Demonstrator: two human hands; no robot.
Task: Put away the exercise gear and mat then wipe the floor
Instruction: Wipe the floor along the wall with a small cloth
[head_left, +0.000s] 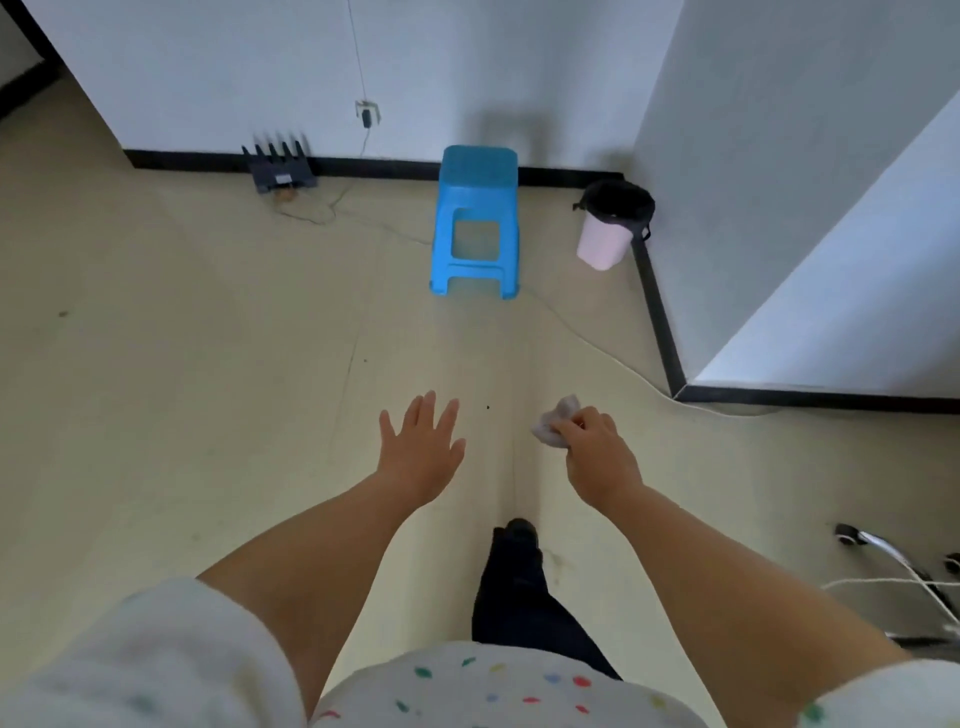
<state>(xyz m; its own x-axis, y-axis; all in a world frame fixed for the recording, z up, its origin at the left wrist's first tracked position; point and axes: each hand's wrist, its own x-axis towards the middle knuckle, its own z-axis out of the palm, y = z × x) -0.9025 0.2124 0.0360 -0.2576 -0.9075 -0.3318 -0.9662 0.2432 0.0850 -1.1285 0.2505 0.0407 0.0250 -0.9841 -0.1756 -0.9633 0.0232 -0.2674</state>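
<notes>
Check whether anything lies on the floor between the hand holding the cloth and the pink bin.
Only a thin cable crosses the floor between the right hand, which grips the cloth, and the pink bin. The blue stool stands left of that line.

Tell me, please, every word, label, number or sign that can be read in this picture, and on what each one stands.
No text can be read.
Router: a pale label patch on its front, too small and blurred to read.
Blue stool: no marking shows.
Pink bin: no marking shows.
Cloth in the right hand: no print shows.
Shirt: coloured dots only, no letters.
</notes>
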